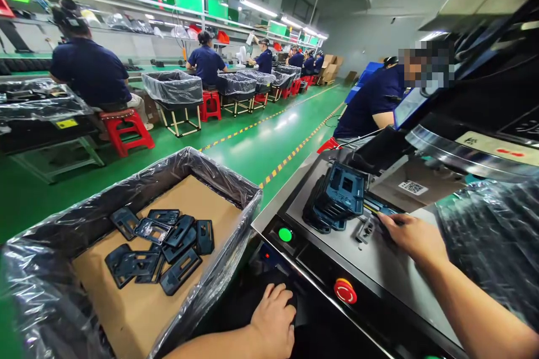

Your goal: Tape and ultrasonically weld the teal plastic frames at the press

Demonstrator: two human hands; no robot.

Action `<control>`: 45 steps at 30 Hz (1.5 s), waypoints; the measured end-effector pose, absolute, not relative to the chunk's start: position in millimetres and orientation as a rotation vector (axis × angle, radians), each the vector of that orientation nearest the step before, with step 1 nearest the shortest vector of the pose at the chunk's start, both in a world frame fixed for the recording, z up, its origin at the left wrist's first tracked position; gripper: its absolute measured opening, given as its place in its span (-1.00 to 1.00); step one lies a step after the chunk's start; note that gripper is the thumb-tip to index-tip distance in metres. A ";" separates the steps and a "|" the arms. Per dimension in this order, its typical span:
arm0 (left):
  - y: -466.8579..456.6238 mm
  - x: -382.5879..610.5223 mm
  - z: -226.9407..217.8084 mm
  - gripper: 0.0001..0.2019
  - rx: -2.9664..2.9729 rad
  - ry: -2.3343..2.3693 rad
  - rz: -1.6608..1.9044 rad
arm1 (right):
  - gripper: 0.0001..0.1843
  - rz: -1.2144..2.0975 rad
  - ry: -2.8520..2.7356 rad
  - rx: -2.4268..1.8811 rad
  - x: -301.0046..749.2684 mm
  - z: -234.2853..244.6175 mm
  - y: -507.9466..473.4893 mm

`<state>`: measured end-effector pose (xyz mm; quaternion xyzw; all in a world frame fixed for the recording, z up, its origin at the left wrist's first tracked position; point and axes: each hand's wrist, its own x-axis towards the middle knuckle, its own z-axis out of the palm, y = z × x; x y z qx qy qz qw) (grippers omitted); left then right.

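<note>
My right hand (415, 235) reaches over the machine's metal bed, thumb and forefinger pinched at the near end of a dark blue plastic part (378, 206). That part lies by a small metal fixture (365, 231), and my fingers partly hide it. Just left of it stands a stack of dark blue plastic housings (343, 188) with cut-out windows. My left hand (273, 317) rests on something black below the machine's front edge, fingers loosely bent and apart, with nothing seen in it. Several similar dark housings (181, 235) lie loose on cardboard in a plastic-lined bin (46, 241) at left.
A green button (285, 234) and a red emergency stop (345, 290) sit on the machine's front panel. Clear wrapped trays or film (492, 241) stand at right, under the machine head (475, 151). A co-worker (370, 101) sits beyond; others work along the far bench.
</note>
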<state>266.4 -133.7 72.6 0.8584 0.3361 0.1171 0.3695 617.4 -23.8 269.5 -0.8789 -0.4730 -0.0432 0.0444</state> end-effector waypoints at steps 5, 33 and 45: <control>-131.9 266.9 73.1 -0.56 2.186 0.863 0.290 | -0.61 -0.174 -1.409 -2.581 620.9 258.7 -20.2; -144.1 265.2 66.7 -0.62 2.119 0.910 0.419 | -0.61 -0.910 -1.905 -1.648 562.8 260.3 -105.9; -153.7 249.5 122.9 -0.21 1.603 0.917 0.712 | -0.48 0.608 -1.599 -1.918 460.2 214.7 -252.0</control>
